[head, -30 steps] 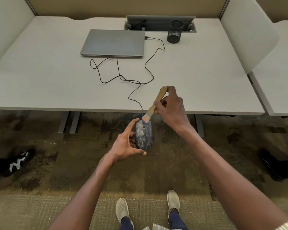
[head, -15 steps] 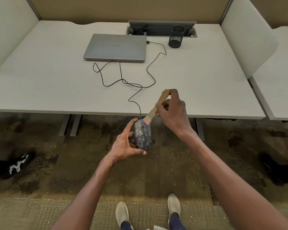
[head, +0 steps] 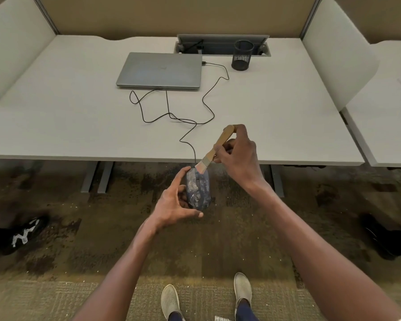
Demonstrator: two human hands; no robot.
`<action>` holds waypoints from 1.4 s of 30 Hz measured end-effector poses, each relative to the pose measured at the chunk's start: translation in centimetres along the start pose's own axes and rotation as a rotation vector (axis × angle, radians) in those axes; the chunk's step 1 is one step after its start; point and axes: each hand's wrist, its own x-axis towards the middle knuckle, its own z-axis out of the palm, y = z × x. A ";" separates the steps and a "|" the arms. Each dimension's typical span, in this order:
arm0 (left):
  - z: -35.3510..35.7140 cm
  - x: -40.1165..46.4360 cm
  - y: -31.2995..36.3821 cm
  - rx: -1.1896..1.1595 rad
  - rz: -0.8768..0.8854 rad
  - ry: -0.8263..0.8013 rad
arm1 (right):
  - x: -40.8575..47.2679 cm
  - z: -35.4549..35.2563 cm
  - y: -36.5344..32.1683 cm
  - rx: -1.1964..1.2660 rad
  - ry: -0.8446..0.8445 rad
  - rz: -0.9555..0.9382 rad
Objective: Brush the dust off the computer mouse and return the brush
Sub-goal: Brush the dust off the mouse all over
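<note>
— Left hand (head: 171,205) first: what is it doing?
— It is wrapped around a dark blue, dust-mottled computer mouse (head: 198,192), thumb under the near end and index finger up along the left side, held in the air over the brown carpet just in front of the white bench (head: 276,117).
— And the right hand (head: 239,156)?
— Closed on the tan wooden handle of a small flat brush (head: 214,149); the pale bristles touch the mouse's far end.
— Is the mouse wired?
— Yes, a thin black cable (head: 195,126) runs from it up over the bench edge, looping toward a closed grey laptop (head: 160,70).
— Anything else up there?
— A black mesh pen cup (head: 242,55) stands to the right of the laptop.
</note>
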 end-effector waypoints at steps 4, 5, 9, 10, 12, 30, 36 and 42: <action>0.0 -0.3 0.1 0.010 0.004 0.023 | -0.8 0.0 0.7 0.019 -0.032 0.053; -0.1 -0.5 0.1 0.010 0.002 0.027 | -1.0 -0.3 1.0 0.001 -0.027 0.060; -0.2 -0.9 0.1 0.004 0.000 0.035 | -1.6 -1.4 2.0 -0.092 0.018 0.029; -0.2 -0.9 0.2 0.001 -0.002 0.035 | -1.6 -1.6 1.9 -0.080 0.032 0.025; -0.2 -1.0 0.4 0.001 -0.007 0.032 | -1.7 -1.7 1.6 -0.019 0.050 0.020; 0.5 -2.5 1.1 -0.004 -0.005 0.048 | -3.6 -2.5 0.1 0.052 0.010 -0.045; 1.1 -2.8 1.4 -0.005 0.022 0.039 | -3.2 -1.8 -0.5 0.100 0.121 0.059; 1.5 -2.7 1.4 0.011 0.046 0.034 | -3.6 -1.3 -0.8 0.065 0.098 0.078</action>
